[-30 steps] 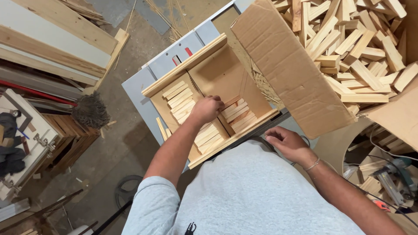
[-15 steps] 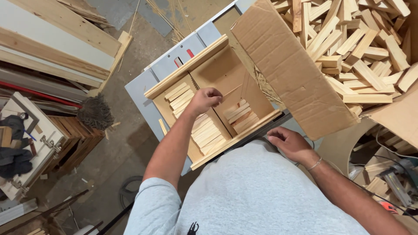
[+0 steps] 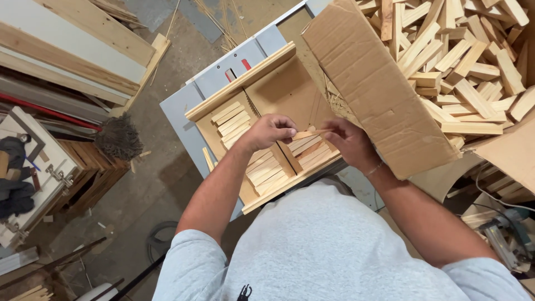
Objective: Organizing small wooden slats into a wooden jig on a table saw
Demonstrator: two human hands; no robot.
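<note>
Above the wooden tray of stacked slats on the grey desk, a thin wooden strip is pinched at one end by the closed left hand and at the other by the closed right hand, so a loosened pinch could drop it askew onto the slats.

A dusty concrete floor is showing below, littered with chips. Long boards are lying stacked at left, a broom head is resting beside what is possibly a crate.
</note>
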